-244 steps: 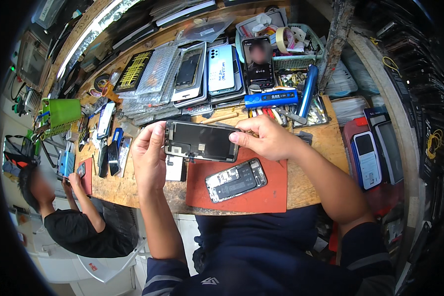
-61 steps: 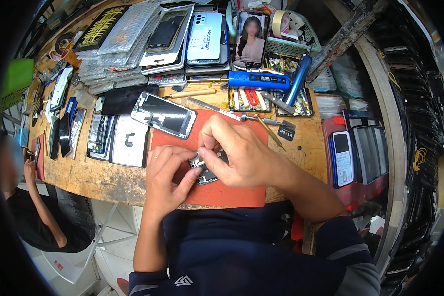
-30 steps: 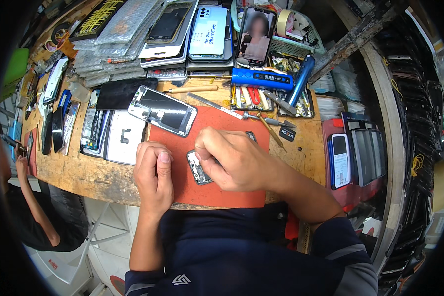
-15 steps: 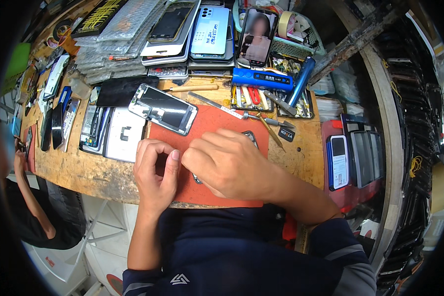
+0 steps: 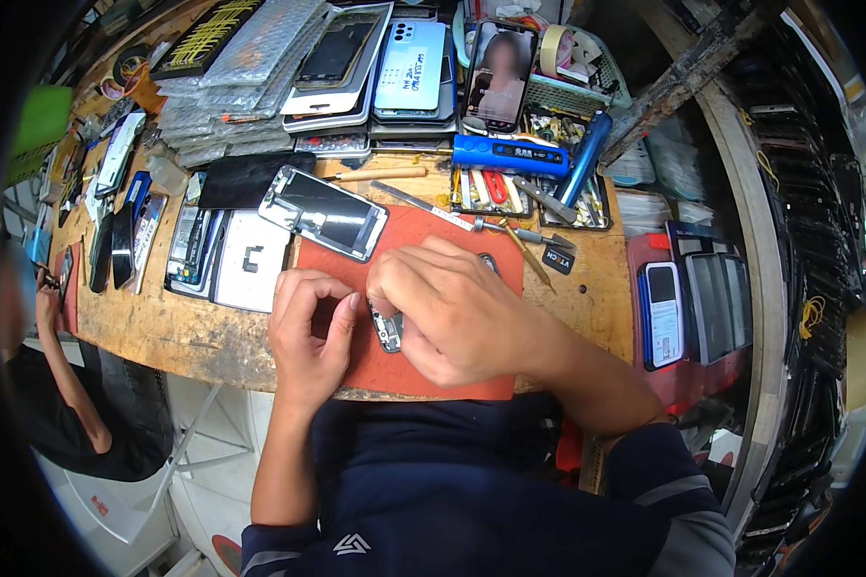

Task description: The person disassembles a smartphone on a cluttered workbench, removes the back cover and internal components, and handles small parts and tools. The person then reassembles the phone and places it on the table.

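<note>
My right hand [image 5: 457, 313] is curled over an opened phone body [image 5: 388, 334] lying on the red mat [image 5: 370, 380]. It covers most of that phone; only a lower corner with bare inner parts and a bit of the top edge show. Its fingers are bent in, and whatever they hold is hidden. Close by on the left, my left hand [image 5: 310, 332] has bent fingers, with thumb and index tips nearly together; I cannot make out anything between them. A detached phone screen [image 5: 327, 216] with a white frame lies beyond, across the mat's far left corner.
Behind the mat lie a thin metal blade [image 5: 409, 200], a brass-coloured tool [image 5: 526, 255] and a blue electric screwdriver [image 5: 510, 154]. Stacked phones [image 5: 409, 77] and bubble-wrap packs [image 5: 245, 72] line the back. A propped phone [image 5: 498, 77] stands there. Another person's arm [image 5: 72, 394] is at far left.
My right hand has shifted slightly right and its fingers have lifted off my left hand, uncovering more of the opened phone body. The view has moved a little.
</note>
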The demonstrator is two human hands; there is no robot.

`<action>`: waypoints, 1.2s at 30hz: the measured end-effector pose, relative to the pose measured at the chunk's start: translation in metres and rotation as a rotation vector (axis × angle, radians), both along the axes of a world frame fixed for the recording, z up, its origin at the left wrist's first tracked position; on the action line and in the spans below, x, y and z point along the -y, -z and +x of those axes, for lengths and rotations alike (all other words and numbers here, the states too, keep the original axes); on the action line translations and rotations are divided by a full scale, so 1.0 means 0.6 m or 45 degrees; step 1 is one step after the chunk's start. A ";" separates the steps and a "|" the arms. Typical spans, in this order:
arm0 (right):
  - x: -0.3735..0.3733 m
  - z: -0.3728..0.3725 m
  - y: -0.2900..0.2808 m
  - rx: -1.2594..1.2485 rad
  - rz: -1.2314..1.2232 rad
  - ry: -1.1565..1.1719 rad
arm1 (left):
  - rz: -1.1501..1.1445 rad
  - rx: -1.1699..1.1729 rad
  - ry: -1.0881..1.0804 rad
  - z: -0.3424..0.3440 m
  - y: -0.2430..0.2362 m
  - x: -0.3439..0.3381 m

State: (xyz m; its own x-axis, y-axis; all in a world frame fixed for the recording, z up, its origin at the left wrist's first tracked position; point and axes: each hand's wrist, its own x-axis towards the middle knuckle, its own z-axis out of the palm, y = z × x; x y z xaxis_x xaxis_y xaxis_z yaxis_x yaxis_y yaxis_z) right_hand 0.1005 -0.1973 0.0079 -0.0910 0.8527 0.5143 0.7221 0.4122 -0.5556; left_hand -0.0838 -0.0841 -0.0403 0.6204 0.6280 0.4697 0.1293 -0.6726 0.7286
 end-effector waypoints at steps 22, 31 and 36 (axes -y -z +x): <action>-0.003 0.012 0.018 -0.270 -0.060 0.050 | 0.082 -0.050 0.109 0.000 -0.006 -0.001; -0.004 0.005 0.012 -0.200 -0.012 0.036 | 0.047 -0.032 0.067 0.000 -0.006 -0.002; -0.007 -0.001 0.014 -0.079 0.108 0.042 | 0.034 -0.038 0.040 0.002 -0.007 0.002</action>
State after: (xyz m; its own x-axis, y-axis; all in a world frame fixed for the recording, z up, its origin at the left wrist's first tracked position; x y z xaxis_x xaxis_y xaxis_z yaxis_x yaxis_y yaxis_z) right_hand 0.0998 -0.1931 -0.0003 -0.0291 0.8078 0.5887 0.7013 0.4362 -0.5639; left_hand -0.0829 -0.0856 -0.0363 0.6534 0.5959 0.4668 0.1294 -0.6956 0.7067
